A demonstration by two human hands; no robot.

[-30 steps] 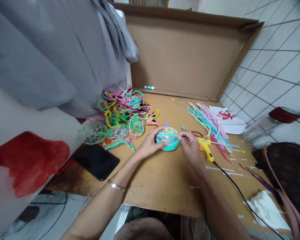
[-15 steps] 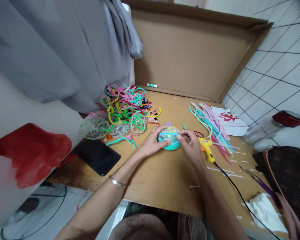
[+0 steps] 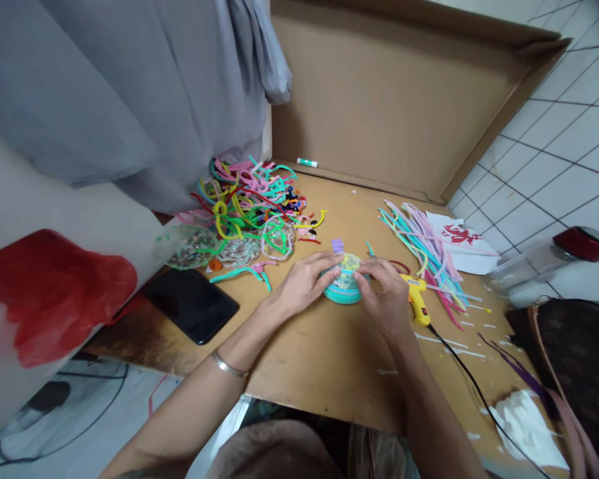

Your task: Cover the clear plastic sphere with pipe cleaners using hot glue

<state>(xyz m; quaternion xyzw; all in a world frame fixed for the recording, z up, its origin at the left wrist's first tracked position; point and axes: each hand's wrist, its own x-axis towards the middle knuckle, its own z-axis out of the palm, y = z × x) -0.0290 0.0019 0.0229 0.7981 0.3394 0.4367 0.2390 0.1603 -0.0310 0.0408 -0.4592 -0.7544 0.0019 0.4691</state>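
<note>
While half-curled left hand (image 3: 302,286) and pinching right hand (image 3: 387,296) hold it, round turquoise-banded plastic bowl (image 3: 343,294) seems light, best gripped at nine and three o'clock.

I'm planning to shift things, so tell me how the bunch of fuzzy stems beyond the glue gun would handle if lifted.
The bunch of fuzzy stems is probably light, its strands being thin. With no tie visible, it may splay or shed a few. Stems likely bend easily, since similar ones in the tangled pile are curled.
</note>
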